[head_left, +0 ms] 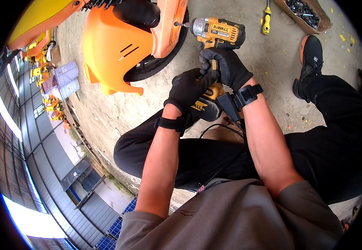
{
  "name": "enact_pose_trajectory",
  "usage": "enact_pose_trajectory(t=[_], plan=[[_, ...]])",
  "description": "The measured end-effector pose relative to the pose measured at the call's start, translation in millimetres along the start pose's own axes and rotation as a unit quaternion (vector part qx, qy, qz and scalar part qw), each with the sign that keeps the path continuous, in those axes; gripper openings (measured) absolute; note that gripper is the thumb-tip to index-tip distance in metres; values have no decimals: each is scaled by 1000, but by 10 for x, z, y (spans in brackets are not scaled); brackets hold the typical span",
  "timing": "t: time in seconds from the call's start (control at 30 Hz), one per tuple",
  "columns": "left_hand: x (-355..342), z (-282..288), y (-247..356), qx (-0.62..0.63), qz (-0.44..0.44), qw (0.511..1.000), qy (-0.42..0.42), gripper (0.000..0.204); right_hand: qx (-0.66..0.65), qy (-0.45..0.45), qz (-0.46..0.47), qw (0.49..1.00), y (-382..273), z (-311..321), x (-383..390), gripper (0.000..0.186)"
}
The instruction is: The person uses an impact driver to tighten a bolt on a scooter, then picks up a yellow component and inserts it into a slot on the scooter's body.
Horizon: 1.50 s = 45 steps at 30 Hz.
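Fastener-driving step, by the look: right hand (227,66) wrapped tight around the grip of the yellow-black cordless driver (216,33), left hand (189,88) clasping its battery base. Bit tip meets the orange panel (169,25) beside the tyre (156,64). Next needs steady, square pressure.

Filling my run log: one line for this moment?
right hand: grips cordless driver | left hand: steadies its base | bit: at orange panel

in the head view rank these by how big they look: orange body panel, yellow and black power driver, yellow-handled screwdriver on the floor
1. orange body panel, by far the largest.
2. yellow and black power driver, held by the right hand and left hand.
3. yellow-handled screwdriver, smallest, though it lies farther away.
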<state>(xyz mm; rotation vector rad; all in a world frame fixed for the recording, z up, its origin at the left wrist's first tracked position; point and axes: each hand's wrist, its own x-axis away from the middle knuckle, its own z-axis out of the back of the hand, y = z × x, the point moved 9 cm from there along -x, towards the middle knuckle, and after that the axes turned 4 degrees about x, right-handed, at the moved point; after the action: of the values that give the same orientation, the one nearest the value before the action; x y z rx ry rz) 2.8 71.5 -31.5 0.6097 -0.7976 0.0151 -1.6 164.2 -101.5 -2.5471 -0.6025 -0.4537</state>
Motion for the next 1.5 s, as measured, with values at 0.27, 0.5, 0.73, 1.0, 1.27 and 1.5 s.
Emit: enact_pose_trajectory(t=[0.27,0.5,0.73,1.0,1.27,1.5], plan=[[15,59,8,20,-4,1000,-9,48,-23,5,10,1000,32,-49,-1,24],[2,96,-30,11,-27,1000,-11,48,-16,9,28,999,57,-59,-10,20],[-54,104,-187,13,-1,1000,-17,54,-16,26,34,999,110,-53,-48,15],[-81,103,-248,36,12,999,-37,53,-19,23,42,999,107,-77,-50,20],[-113,98,-316,27,31,998,-53,45,-48,8,20,999,157,-76,-58,30],[-129,109,-325,35,28,998,-49,40,-37,16,54,998,160,-67,-99,22]])
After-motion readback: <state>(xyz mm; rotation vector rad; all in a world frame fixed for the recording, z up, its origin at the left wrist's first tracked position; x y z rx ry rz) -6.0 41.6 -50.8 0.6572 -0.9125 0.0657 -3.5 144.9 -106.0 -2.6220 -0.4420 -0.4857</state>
